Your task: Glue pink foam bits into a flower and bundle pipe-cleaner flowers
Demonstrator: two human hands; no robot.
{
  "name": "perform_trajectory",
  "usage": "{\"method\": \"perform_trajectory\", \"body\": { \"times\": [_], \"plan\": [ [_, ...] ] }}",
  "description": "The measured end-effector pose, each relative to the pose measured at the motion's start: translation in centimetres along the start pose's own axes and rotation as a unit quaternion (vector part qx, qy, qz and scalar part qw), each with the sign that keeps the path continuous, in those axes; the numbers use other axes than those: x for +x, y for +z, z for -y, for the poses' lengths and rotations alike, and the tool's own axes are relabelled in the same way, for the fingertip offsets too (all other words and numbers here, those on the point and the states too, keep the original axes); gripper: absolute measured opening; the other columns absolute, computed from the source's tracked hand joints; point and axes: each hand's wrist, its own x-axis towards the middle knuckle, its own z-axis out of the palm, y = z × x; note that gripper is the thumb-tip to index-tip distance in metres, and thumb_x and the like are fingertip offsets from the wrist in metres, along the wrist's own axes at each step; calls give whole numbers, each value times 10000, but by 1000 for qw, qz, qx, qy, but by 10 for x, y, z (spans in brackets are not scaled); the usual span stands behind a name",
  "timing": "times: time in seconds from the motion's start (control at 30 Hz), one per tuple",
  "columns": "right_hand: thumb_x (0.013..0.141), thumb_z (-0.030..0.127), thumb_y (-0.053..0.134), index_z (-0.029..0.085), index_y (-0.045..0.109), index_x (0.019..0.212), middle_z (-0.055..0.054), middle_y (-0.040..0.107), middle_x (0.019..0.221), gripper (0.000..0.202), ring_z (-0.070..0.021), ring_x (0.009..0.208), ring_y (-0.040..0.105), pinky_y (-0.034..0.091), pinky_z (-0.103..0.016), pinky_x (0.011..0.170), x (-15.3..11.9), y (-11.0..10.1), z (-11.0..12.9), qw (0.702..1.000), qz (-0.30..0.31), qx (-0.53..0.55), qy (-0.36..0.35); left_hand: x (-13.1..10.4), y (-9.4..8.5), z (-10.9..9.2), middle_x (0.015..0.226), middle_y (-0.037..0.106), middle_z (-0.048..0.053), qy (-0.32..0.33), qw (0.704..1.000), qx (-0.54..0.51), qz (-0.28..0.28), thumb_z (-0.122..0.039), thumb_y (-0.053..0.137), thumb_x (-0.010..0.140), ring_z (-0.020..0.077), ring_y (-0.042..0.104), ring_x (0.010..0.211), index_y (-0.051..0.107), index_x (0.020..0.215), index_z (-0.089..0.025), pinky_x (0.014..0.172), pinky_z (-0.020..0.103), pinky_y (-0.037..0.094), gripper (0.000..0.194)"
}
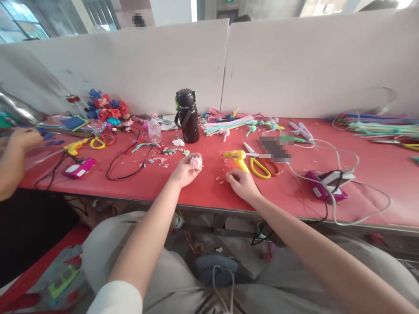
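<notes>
The left hand [185, 172] is pinching a bumpy pink ball [196, 163] left of the yellow glue gun [240, 160], while the right hand [241, 183] is resting nearer, just in front of it, fingers bent, maybe holding something, I can't tell.

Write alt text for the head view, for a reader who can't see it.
A person's left hand holds a small, bumpy pink piece over a red table, while the right hand is close to the handle of a yellow glue gun. Scissors, a black bottle and pastel stems lie or stand around.
</notes>
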Motion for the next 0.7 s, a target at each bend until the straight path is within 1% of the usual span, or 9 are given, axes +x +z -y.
{"method": "perform_trajectory", "body": {
  "times": [0.1,0.23,0.4,0.5,0.57,0.6,0.63,0.7],
  "plan": [
    [899,457,532,262,389,598,25,411,552,386,-163,567,404,311,-336,595,2,0,3,1000,-5,-17,1,2,-1,-2,720,714,39,11,1000,-11,-19,125,654,626,111,663,642,757,787,-139,566,179,499,326],
    [899,446,535,266,394,599,19,419,560,378,-171,570,416,334,-341,598,2,0,6,1000,-7,-25,7,2,0,-4,732,729,38,10,999,-15,-32,132,644,660,109,680,648,747,791,-143,569,172,516,321],
    [883,488,534,275,377,598,17,405,554,389,-175,562,410,334,-345,591,2,1,6,1000,-8,-23,13,3,0,-3,742,728,18,7,999,-9,-30,125,680,687,97,678,640,728,810,-156,581,168,528,310],
    [880,503,535,275,381,595,20,408,551,395,-171,553,405,330,-346,589,0,1,8,1000,-12,-14,4,3,-1,-3,742,723,16,6,1000,-2,-26,118,715,685,103,688,649,724,811,-156,575,169,529,302],
    [883,519,536,274,398,613,21,429,566,390,-172,565,424,355,-344,602,-3,0,9,1000,-23,-4,-10,2,-1,-3,732,718,16,7,1000,2,-22,113,731,681,107,694,658,725,803,-152,576,169,532,291],
    [884,525,538,272,417,642,18,458,592,370,-174,583,444,376,-340,614,-5,0,8,999,-47,4,-15,2,-1,-3,729,716,14,8,1000,4,-20,109,736,681,106,695,661,727,800,-150,578,169,534,286],
    [883,525,539,270,439,687,14,494,633,336,-176,608,465,398,-336,628,-7,-1,7,996,-90,13,-17,1,-1,-3,729,716,14,10,1000,5,-18,107,740,680,105,694,662,728,796,-149,580,168,534,281],
    [871,510,548,265,482,821,-10,570,760,259,-184,670,505,444,-330,665,-9,-1,3,977,-210,25,-3,0,0,-3,735,723,15,13,1000,7,-15,105,742,678,103,693,663,734,793,-146,579,166,533,276]
  ]
}}
